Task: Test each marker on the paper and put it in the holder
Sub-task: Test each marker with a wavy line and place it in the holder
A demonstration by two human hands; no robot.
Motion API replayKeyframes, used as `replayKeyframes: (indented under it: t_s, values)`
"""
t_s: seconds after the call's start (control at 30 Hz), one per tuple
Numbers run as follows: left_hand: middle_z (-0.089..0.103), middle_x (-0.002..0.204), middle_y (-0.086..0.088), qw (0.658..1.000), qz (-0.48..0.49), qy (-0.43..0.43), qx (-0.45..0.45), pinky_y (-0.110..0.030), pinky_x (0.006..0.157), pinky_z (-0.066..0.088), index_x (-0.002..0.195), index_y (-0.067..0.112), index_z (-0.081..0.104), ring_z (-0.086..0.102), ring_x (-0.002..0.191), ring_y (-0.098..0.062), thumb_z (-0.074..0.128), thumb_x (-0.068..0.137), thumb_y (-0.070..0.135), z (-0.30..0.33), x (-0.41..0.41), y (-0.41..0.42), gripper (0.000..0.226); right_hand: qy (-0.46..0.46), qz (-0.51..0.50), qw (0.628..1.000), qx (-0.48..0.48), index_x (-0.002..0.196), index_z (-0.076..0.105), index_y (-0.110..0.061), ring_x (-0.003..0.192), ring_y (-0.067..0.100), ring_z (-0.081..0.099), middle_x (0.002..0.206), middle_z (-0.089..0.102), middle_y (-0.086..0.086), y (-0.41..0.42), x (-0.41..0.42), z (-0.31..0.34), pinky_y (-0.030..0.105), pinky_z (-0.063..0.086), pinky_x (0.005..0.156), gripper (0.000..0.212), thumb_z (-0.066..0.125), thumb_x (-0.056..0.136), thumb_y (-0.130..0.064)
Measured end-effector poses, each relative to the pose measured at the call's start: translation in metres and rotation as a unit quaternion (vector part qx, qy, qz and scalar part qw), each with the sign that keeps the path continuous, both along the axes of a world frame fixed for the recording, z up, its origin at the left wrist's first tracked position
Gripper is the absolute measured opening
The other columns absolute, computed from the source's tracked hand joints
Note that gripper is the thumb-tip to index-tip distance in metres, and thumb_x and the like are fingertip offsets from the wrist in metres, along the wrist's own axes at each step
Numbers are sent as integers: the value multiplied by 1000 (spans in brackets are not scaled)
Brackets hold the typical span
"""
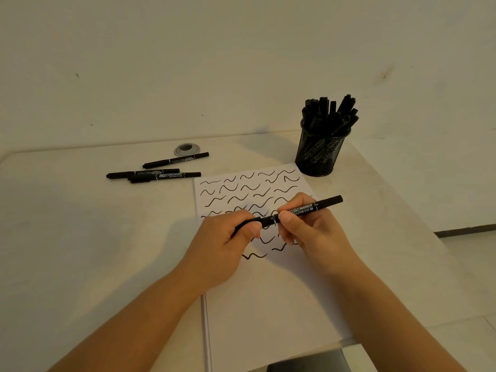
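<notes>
Marker point(303, 210), slim black cylinder

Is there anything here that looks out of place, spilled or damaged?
Nothing stands out. The holder stands upright, full of markers; three loose markers lie left of the paper. Both hands grip one marker. No ink is spilled.

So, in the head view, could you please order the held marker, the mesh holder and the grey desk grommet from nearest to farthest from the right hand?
1. Held marker: in the right hand itself, over the paper.
2. Mesh holder: behind the hand, slightly right.
3. Grey desk grommet: far back on the left.
</notes>
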State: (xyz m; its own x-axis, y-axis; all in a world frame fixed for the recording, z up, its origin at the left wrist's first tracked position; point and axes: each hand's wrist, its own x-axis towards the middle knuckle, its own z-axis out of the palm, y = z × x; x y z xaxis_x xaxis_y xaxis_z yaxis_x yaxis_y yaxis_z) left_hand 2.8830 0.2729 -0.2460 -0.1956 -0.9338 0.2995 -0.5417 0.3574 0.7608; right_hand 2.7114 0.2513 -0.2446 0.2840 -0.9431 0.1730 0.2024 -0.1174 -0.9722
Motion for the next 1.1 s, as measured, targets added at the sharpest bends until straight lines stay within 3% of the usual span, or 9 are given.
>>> replayKeyframes:
  t_s: [0.3,0.43,0.5,0.57,0.6,0.67,0.8,0.93,1.1]
  values:
    - [43,47,13,998,-22,27,57,-14,45,28,66,35,57,36,44,-6,43,85,37,0,10,-3,24,15,3,1000,-8,81,54,-4,47,9,46,52,55,-2,2,6,2,16,39,49,12,58,78,-15]
    - [43,42,12,997,40,43,48,-13,41,27,66,35,57,35,38,-6,47,92,31,0,8,-6,29,172,-111,979,9,70,61,-15,46,3,50,52,63,-4,-2,17,8,15,40,49,19,59,87,-24]
    - [43,39,13,995,84,45,42,-13,40,28,67,31,59,36,36,-6,47,91,35,3,10,-8,27,259,-189,946,-51,63,60,-19,48,2,49,53,63,-4,-1,22,8,13,38,50,27,60,84,-35]
    - [43,38,14,993,107,35,34,-13,40,29,68,28,60,36,35,-6,46,90,38,7,16,-10,27,341,-242,878,-233,71,62,-22,58,5,51,66,61,-11,2,26,13,12,38,50,14,66,82,-30]
    - [44,39,14,993,108,25,29,-14,40,29,67,28,60,37,36,-6,46,89,39,10,20,-10,28,385,-237,831,-323,81,65,-22,60,6,53,78,61,-10,2,29,17,13,40,51,5,70,79,-24]
    - [47,43,11,995,98,-12,20,-17,41,31,67,30,59,39,39,-6,44,88,42,16,26,-9,28,459,-197,751,-432,94,68,-17,66,11,59,89,63,-1,-1,35,21,20,46,46,26,77,70,-16]
    - [59,59,6,991,78,-106,-1,-24,53,41,75,28,60,51,53,-8,46,88,48,24,36,-9,27,494,-127,689,-516,84,68,-11,59,19,59,73,63,2,-12,46,28,27,46,40,19,79,68,-12]
    - [63,74,14,991,72,-116,9,-27,64,47,87,37,59,57,70,-2,45,84,56,29,63,-23,23,494,-133,753,-414,98,63,-9,69,23,61,85,64,4,-34,43,39,34,51,54,19,68,81,-14]
    - [60,109,6,931,175,-321,-12,-33,80,44,112,27,57,51,103,-17,46,93,32,20,124,-77,22,421,-243,833,-263,114,50,-14,81,20,58,88,61,-2,-74,21,65,36,48,73,28,59,88,-22]
